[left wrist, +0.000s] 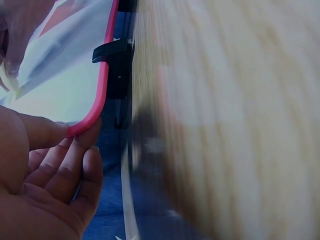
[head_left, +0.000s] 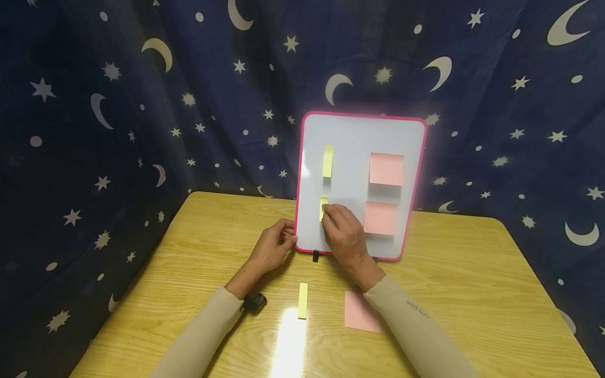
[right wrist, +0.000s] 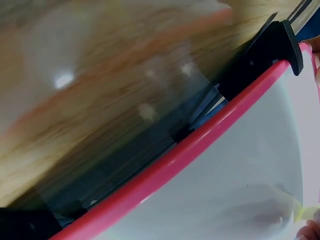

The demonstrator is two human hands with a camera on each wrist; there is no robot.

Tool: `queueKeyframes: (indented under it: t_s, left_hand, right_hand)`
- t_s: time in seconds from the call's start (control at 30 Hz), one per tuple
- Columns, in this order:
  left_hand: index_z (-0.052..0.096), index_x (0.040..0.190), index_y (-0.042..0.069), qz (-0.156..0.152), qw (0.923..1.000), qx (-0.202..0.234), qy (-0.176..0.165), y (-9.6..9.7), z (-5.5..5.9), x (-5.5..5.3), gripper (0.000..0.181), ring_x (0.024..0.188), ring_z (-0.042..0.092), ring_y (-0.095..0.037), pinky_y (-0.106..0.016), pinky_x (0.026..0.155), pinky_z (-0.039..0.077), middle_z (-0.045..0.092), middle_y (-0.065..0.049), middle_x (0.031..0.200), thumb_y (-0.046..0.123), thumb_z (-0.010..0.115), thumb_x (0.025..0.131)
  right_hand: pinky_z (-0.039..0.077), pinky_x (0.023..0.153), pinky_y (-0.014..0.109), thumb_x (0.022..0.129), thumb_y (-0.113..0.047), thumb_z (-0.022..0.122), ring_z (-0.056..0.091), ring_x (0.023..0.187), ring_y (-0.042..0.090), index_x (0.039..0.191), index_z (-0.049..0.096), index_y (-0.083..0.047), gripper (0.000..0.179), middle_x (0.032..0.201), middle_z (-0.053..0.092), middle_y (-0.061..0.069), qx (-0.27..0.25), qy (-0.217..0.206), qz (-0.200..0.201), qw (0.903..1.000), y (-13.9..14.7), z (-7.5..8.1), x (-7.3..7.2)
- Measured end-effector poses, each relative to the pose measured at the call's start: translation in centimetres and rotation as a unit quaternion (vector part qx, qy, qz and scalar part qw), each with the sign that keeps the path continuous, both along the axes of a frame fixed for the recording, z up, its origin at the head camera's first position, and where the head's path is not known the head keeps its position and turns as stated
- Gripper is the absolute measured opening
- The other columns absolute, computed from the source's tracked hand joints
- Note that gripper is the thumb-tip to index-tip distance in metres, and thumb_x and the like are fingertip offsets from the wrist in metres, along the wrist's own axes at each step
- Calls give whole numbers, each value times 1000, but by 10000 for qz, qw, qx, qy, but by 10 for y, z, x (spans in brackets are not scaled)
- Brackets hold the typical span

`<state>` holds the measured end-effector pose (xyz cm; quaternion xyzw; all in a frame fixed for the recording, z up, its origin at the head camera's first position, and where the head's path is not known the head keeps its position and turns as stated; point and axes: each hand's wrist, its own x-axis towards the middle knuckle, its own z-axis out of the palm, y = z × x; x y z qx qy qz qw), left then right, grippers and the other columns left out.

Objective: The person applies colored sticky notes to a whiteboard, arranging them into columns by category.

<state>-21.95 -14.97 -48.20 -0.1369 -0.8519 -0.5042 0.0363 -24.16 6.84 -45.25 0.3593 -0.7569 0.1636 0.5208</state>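
Observation:
A small whiteboard [head_left: 350, 131] with a pink frame stands upright on the table. My left hand [head_left: 273, 245] grips its lower left corner, thumb on the front and fingers behind, as the left wrist view shows. My right hand [head_left: 347, 236] pinches a narrow yellow sticky note [head_left: 323, 201] against the board's lower left part; its fingertips cover some of the strip. Above it another yellow sticky note [head_left: 327, 161] is stuck on. Two pink sticky notes, an upper one [head_left: 386, 169] and a lower one [head_left: 380, 218], sit on the board's right side.
A black stand clip [left wrist: 112, 51] holds the board's bottom edge. On the wooden table [head_left: 208, 231] in front lie a yellow strip [head_left: 302, 301] and a pink square note [head_left: 360, 313], partly under the right sleeve. A dark star-and-moon curtain [head_left: 227, 94] hangs behind.

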Motion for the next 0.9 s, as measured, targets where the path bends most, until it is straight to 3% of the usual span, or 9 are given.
queueKeyframes:
  t_s: [0.53, 0.9]
  left_hand:
    - [65, 130, 4, 9, 10000, -35, -5, 0, 0, 1, 28, 95, 72, -19, -39, 90, 59, 73, -7, 111, 5, 69, 102]
    - [65, 130, 5, -34, 10000, -65, 10, -1, -1, 0, 28, 96, 72, -17, -37, 91, 59, 73, -6, 112, 6, 69, 102]
  right_hand:
    - [59, 83, 41, 98, 4, 61, 69, 94, 34, 95, 73, 8, 13, 107, 77, 18, 149, -220, -177, 9995, 4, -7, -1]
    - [58, 89, 41, 87, 4, 70, 69, 99, 35, 93, 73, 7, 8, 111, 76, 18, 269, -459, -250, 9983, 5, -8, 0]
